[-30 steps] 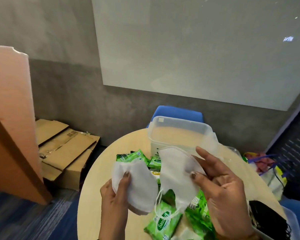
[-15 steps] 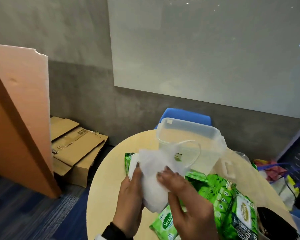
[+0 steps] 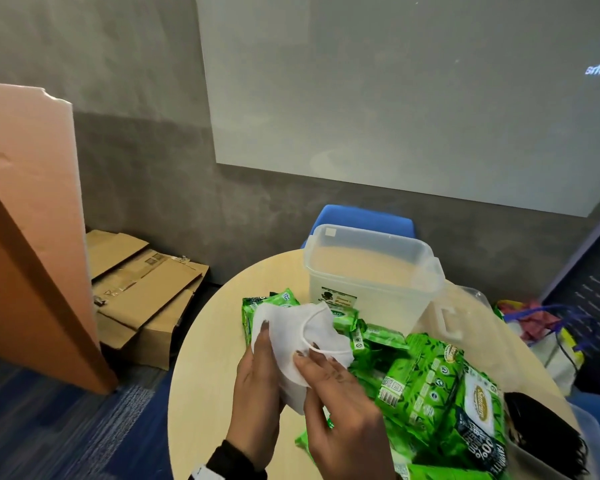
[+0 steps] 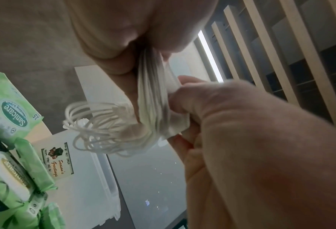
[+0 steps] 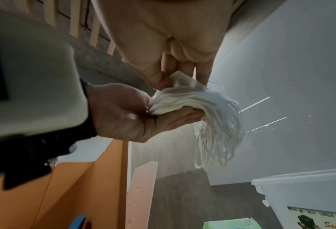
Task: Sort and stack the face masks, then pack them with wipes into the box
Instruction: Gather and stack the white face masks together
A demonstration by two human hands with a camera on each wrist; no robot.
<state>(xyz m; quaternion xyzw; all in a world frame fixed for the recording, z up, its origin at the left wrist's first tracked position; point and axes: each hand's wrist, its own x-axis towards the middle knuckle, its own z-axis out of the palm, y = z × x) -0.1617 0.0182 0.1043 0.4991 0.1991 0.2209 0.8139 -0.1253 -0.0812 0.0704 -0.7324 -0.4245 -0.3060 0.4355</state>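
I hold the white masks (image 3: 302,344) above the round table (image 3: 201,358), left hand (image 3: 257,393) gripping, right hand (image 3: 340,410) pinching them. Beyond: green wipes (image 3: 423,386), clear box (image 3: 371,271), blue chair (image 3: 364,216), cardboard (image 3: 139,289), grey wall (image 3: 136,98).

Wipe packs (image 3: 420,382) on table (image 3: 205,358) before box (image 3: 371,271), chair (image 3: 364,218) behind

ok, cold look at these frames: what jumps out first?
The stack of white face masks held between both hands over the near side of the round table, left hand gripping underneath, right hand pinching on top. Next, the bright green wipe packs heaped to the right, and the empty clear plastic box behind them.
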